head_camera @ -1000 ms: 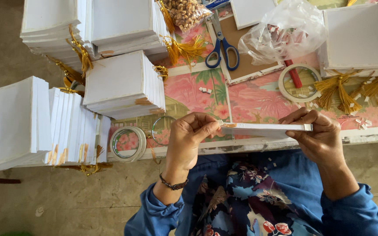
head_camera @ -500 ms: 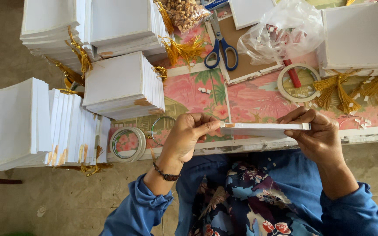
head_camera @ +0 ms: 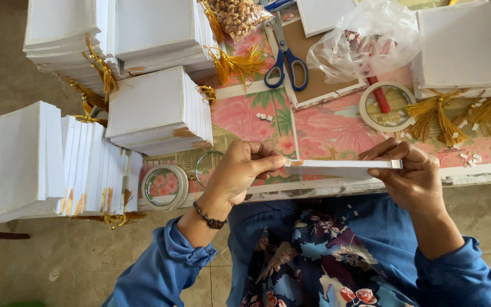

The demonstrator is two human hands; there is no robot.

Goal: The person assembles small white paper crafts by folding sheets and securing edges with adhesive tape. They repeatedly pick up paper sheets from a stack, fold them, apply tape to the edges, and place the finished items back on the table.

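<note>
The thin white board (head_camera: pixel 342 166) is held flat, edge toward the camera, just above the near edge of the table (head_camera: pixel 473 173), pinched tight at its ends by the left hand (head_camera: pixel 240 173) and right hand (head_camera: pixel 410 176) so it stays steady.

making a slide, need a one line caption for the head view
Both hands, left hand and right hand, hold a thin white square card edge-on over a pink floral table beside blue-handled scissors.
</note>
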